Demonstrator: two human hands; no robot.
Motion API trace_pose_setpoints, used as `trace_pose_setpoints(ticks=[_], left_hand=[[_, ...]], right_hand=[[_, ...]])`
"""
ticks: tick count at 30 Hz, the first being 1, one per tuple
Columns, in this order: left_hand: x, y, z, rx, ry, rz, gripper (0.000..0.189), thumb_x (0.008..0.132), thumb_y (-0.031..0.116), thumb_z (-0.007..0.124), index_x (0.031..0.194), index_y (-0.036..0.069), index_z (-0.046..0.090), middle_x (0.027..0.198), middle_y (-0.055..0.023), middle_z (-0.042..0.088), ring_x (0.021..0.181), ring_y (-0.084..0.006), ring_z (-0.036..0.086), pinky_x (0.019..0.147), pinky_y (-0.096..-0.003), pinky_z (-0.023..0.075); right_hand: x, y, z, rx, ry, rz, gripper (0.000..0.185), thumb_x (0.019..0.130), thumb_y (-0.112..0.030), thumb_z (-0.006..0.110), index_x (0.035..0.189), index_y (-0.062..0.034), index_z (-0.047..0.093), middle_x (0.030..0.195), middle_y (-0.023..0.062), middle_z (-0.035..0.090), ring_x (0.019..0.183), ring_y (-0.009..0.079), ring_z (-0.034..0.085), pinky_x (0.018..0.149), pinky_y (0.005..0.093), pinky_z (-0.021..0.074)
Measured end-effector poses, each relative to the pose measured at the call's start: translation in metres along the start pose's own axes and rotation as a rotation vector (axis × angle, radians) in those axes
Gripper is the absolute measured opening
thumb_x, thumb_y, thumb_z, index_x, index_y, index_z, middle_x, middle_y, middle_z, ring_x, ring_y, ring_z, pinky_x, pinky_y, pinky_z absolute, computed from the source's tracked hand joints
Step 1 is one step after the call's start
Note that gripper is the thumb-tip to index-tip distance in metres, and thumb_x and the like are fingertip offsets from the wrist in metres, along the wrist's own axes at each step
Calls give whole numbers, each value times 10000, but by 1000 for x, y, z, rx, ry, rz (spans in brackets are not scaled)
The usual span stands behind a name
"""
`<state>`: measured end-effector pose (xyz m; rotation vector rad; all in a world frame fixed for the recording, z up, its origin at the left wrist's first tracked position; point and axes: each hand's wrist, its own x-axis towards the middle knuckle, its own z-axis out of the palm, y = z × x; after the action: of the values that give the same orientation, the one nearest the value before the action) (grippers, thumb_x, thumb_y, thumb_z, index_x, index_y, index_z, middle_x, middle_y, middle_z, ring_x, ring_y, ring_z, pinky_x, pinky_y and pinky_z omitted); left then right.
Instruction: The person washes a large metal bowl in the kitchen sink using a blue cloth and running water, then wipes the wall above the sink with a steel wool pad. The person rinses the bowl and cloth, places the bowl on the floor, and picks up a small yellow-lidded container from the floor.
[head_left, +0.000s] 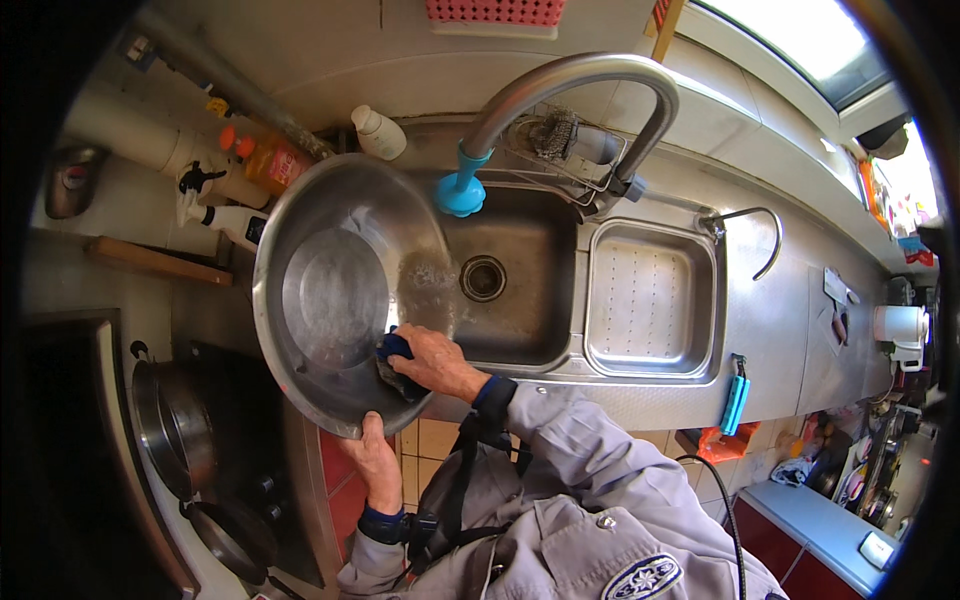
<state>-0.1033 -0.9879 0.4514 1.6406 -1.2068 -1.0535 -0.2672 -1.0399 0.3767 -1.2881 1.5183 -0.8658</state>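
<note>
A large stainless steel basin (337, 300) rests tilted at the left side of the sink, overlapping the left sink bowl (517, 322). My left hand (375, 457) grips its near rim, thumb on the inside. In my right hand (435, 360) is a dark blue cloth (394, 346), pressed against the basin's inner wall at the right. Wet, foamy water lies on the basin wall above that hand. Over the left bowl hangs a curved metal faucet (600, 67) with a blue spout head (460, 196).
Right of the left bowl is a perforated steel tray (649, 300) in the second bowl. A white bottle (379, 133), a spray bottle (232, 223) and an orange detergent bottle (276, 165) stand behind the basin. Pots (176, 427) sit on the stove at left. A wire rack (562, 161) holds a steel scourer.
</note>
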Motion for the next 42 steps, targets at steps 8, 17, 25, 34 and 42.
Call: trace_pose_setpoints(ticks=[8,17,25,34,42], left_hand=[[-12,27,18,329,3,397,724,908,110,448,1551,-39,152,1588,-272,209,1469,-385,243,1202,-458,197],[-19,31,17,288,79,459,720,933,181,476,1551,-28,173,1549,-270,291,1425,-382,334,1171,-453,262],[-27,9,13,305,251,407,600,909,54,550,1456,-76,342,1400,-253,492,1250,-354,502,1076,-418,375],[-41,14,15,-16,258,11,477,866,27,583,1311,-91,457,1286,-178,557,1101,-287,552,997,-391,426],[-56,14,20,-445,187,-245,465,823,50,632,1260,-6,482,1220,-102,543,1126,-207,495,1060,-361,364]], right_hand=[[25,-38,17,27,-7,-79,422,866,-288,659,1190,-37,558,1045,220,657,1008,419,625,842,503,498],[21,-48,16,101,-49,-123,478,874,-288,661,1267,-45,542,1085,232,652,1050,427,623,887,500,491],[11,-43,-1,114,-136,-86,498,868,-310,667,1258,-19,563,1090,248,660,1060,423,620,903,487,480],[-3,-25,-18,101,-141,-69,485,851,-285,672,1244,-26,555,1037,274,670,1012,455,633,878,499,494],[-7,-14,-74,-213,-139,-85,501,885,-382,671,1252,-61,556,1098,236,659,1032,439,630,861,516,494]])
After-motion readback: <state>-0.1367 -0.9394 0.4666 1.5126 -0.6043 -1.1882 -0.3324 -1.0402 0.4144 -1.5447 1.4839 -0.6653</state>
